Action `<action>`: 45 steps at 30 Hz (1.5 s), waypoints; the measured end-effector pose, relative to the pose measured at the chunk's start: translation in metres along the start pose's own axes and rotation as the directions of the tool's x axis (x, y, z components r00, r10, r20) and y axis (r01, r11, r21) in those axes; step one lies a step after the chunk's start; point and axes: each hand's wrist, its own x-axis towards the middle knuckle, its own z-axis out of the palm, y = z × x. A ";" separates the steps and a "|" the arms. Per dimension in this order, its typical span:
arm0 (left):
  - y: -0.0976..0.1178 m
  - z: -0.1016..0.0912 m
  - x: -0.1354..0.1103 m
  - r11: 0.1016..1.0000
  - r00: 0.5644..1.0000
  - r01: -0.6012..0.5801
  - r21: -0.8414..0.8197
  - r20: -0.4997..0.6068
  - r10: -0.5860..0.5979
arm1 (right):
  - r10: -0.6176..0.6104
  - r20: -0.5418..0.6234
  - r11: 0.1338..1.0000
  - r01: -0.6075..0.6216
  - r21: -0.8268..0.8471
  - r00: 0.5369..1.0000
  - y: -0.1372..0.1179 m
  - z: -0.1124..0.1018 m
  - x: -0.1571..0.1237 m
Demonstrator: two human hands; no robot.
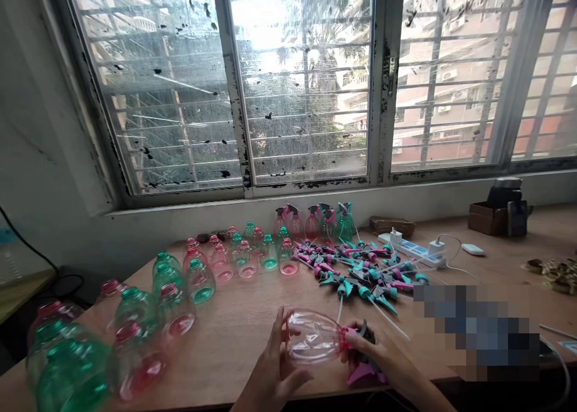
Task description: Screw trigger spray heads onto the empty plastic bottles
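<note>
A clear pink spray bottle (313, 338) lies sideways above the table's front part, its base to the left. My left hand (274, 367) cups the base, fingers at its far side and thumb below. At the neck, my right hand (376, 352) is closed around a pink and dark grey trigger sprayer (364, 371), partly hidden by the fingers. Whether the sprayer is screwed on tight cannot be seen. Beyond my hands lies a pile of loose trigger sprayers (356, 268) in pink, teal and grey, with white dip tubes.
Headless green bottles (201, 281) and pink bottles (178, 316) stand along the left. Several bottles with sprayers (312, 221) stand by the wall under the window. At right are a power strip (417, 250), a brown box (487, 217) and a blurred-out patch (487, 334).
</note>
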 end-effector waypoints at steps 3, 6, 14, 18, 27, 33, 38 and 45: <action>0.004 -0.001 0.002 0.999 0.999 -0.002 -0.046 0.032 0.004 | -0.004 0.000 1.000 0.004 0.006 1.000 0.000 -0.001 0.001; 0.005 -0.001 0.003 1.000 1.000 -0.022 0.013 -0.007 0.022 | -0.013 -0.009 1.000 0.013 -0.002 1.000 0.000 -0.002 0.001; -0.008 -0.001 0.001 0.996 1.000 -0.028 0.081 0.001 0.028 | 0.013 -0.012 1.000 -0.013 -0.001 1.000 -0.003 0.000 0.000; -0.006 -0.005 0.004 0.992 0.998 -0.053 0.113 0.031 0.050 | 0.027 -0.017 1.000 -0.028 -0.013 0.999 -0.005 0.001 0.000; -0.002 -0.001 0.002 0.985 0.997 -0.048 0.165 -0.045 0.056 | 0.025 -0.016 0.999 -0.024 0.041 1.000 0.006 -0.003 0.001; -0.010 -0.003 0.003 0.977 0.996 -0.085 0.198 -0.001 0.087 | 0.019 0.000 0.999 -0.019 0.033 1.000 0.012 -0.005 0.003; -0.007 -0.005 0.005 0.978 0.997 -0.069 0.199 -0.002 0.071 | 0.014 -0.010 1.000 -0.014 0.003 1.000 0.013 -0.005 0.003; -0.008 -0.005 0.003 0.982 0.999 -0.047 0.180 -0.018 0.051 | -0.004 0.000 0.998 0.004 -0.055 1.000 0.009 -0.003 0.004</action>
